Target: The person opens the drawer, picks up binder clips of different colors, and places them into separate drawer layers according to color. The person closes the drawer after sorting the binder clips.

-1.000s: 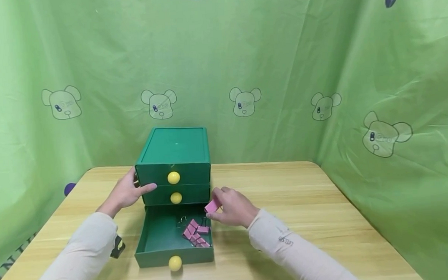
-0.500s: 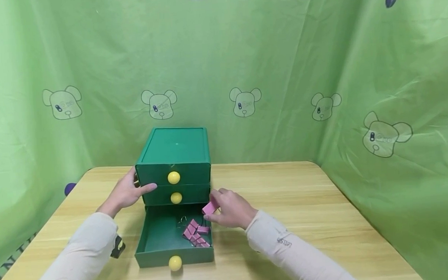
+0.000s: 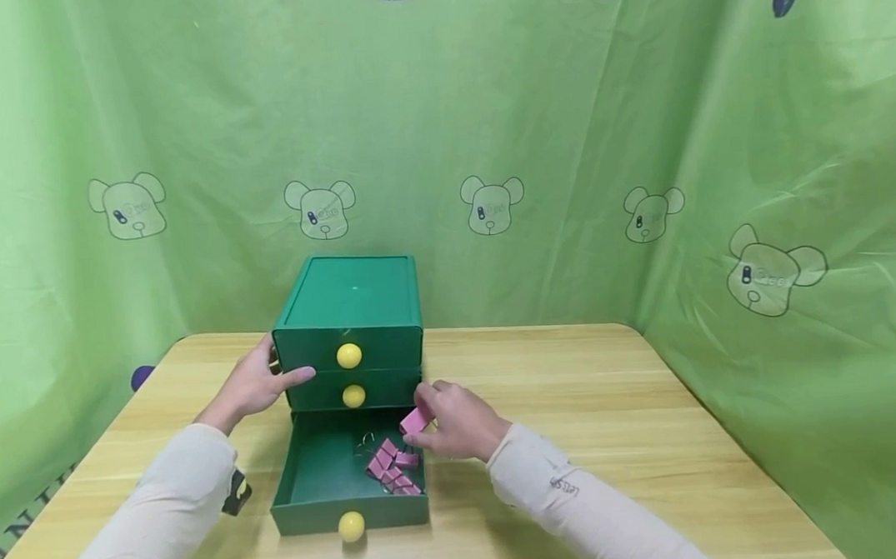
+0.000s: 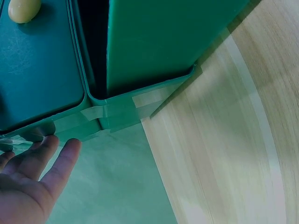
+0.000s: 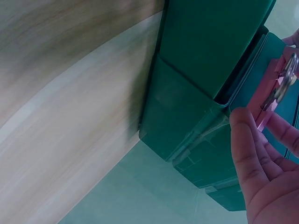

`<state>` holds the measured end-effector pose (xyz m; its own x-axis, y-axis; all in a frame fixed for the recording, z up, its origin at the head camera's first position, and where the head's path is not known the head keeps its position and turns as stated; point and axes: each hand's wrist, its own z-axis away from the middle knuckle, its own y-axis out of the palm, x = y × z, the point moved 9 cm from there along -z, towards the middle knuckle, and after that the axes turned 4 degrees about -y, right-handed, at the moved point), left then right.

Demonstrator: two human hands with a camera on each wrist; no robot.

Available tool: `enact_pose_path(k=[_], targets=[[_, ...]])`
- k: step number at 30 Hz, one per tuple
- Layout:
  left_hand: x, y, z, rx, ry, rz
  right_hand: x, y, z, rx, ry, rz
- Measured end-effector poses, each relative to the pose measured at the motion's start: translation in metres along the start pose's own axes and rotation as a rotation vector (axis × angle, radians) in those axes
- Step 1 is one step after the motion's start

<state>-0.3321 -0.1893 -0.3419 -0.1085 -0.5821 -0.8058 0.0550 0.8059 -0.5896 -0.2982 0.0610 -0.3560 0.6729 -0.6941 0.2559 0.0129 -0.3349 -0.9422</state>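
Note:
A green three-drawer cabinet (image 3: 354, 296) with yellow round knobs stands on the table, its bottom drawer (image 3: 308, 517) pulled out. Several pink binder clips (image 3: 393, 474) lie in that drawer toward its right side. My left hand (image 3: 251, 383) rests against the cabinet's left side, fingers extended along it and the thumb across the front. With thumb and fingers, my right hand (image 3: 462, 422) pinches one pink binder clip (image 3: 413, 420) above the right edge of the pulled-out drawer. The right wrist view shows the metal handles of this clip (image 5: 268, 86) close to the cabinet front.
The wooden table (image 3: 575, 441) stretches to the right of the cabinet and in front of it. A black and yellow object (image 3: 237, 493) shows beside the left sleeve. Green curtains (image 3: 411, 131) with bear outlines hang behind and at both sides.
My right hand has moved slightly left and down with the pink binder clip, farther over the drawer. The left hand and the cabinet have stayed in place.

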Motion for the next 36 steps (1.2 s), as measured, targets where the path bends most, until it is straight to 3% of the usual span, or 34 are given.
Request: enact_pose_path(k=[18,36], targets=[[-0.001,0.0,0.001,-0.003,0.005,-0.003,0.009,0.006,-0.003,-0.012,-0.053,0.019],[-0.001,0.0,0.001,-0.001,0.005,-0.011,0.012,0.012,-0.006,0.02,-0.032,0.003]])
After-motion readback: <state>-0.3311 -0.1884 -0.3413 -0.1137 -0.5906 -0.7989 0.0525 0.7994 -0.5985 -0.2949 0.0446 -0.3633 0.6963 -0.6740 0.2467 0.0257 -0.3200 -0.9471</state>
